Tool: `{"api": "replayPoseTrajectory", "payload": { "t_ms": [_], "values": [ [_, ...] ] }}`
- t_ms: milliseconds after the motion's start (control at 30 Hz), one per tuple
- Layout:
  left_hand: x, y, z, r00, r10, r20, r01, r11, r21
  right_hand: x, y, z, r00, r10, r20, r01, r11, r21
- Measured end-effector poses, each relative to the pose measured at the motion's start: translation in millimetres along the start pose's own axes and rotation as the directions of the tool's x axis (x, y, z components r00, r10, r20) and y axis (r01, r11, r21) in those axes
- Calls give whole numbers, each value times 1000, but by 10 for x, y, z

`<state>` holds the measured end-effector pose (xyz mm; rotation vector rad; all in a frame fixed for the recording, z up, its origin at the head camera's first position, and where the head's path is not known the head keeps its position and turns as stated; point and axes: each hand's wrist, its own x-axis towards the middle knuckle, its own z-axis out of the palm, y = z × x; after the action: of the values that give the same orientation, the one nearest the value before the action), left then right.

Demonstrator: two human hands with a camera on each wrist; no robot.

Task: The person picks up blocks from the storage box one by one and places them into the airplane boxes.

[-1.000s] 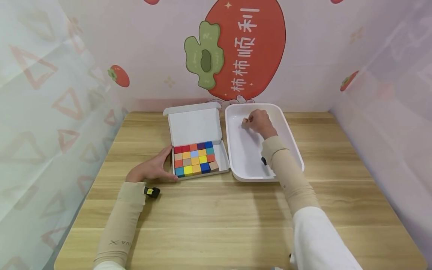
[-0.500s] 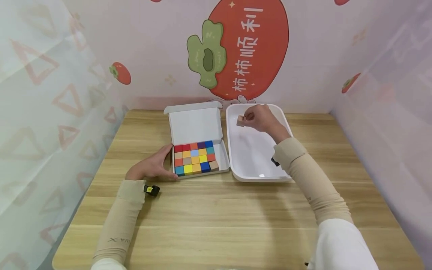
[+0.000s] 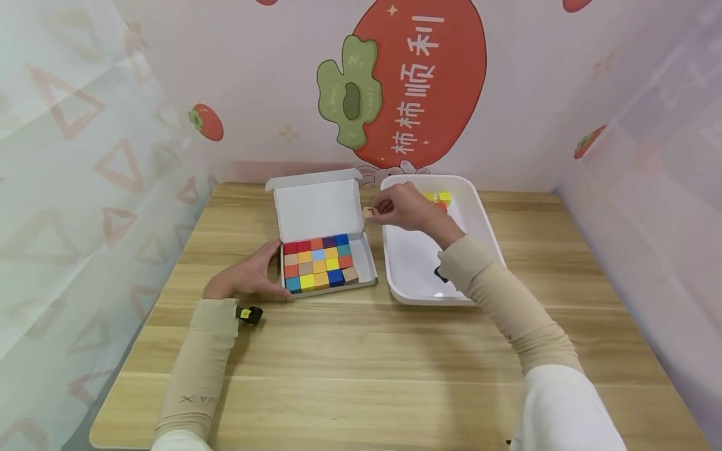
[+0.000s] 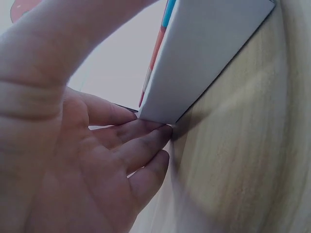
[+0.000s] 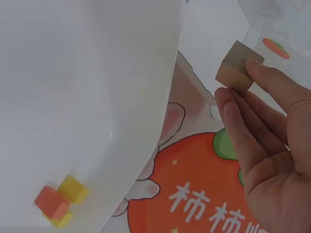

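In the head view a white cardboard box (image 3: 366,263) lies with its lid (image 3: 318,213) raised at the back. Rows of coloured wooden cubes (image 3: 318,255) fill most of it, and a bare strip shows along its right side. My left hand (image 3: 248,274) holds the box at its left end, thumb by the front corner, fingers at the back corner. My right hand (image 3: 412,212) pinches a plain wooden cube (image 5: 238,68) between thumb and fingers, raised near the lid's right edge. The nearest cube (image 3: 350,274) in the front row sits slightly askew.
To the box's right stands a white plastic tray (image 3: 412,269), with the right forearm crossing over it. Two yellow cubes (image 5: 73,189) and an orange cube (image 5: 52,201) lie at its far end. A printed wall sheet (image 3: 254,81) rises behind the wooden table (image 3: 350,363).
My right hand has moved left with the plain wooden cube, from over the tray to beside the lid. Cubes at the tray's far end now show. My left hand stays at the box.
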<state>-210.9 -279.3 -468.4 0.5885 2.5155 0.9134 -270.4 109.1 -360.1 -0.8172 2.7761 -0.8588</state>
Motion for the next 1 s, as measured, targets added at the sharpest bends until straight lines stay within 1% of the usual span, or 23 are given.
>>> {"api": "replayPoseTrajectory", "payload": {
  "t_ms": [100,233,367,500,633,767,900,1000],
  "values": [
    [-5,-12,-11,1000,2,-4,-2,1000,9,81,-30,76,999,9,36,-9,1000,3],
    [12,-11,-6,1000,-2,-3,2,1000,16,170,-13,197,997,18,77,-17,1000,-13],
    [18,-8,2,1000,1,1,-1,1000,12,222,9,344,993,24,117,-19,999,-49],
    [-3,-8,-8,1000,-2,1,2,1000,12,270,-22,459,989,9,150,5,996,-93],
    [-14,0,-21,1000,-9,2,9,1000,1,312,-69,526,985,-2,173,26,990,-139],
    [-3,1,-16,1000,-14,5,14,1000,-13,350,-77,576,983,5,185,31,981,-191],
    [11,-9,-12,1000,-18,5,18,999,-30,379,-62,637,982,31,186,9,978,-209],
    [12,-8,-12,1000,-12,8,12,999,-42,395,-59,692,979,54,196,-4,969,-247]
  ]
}}
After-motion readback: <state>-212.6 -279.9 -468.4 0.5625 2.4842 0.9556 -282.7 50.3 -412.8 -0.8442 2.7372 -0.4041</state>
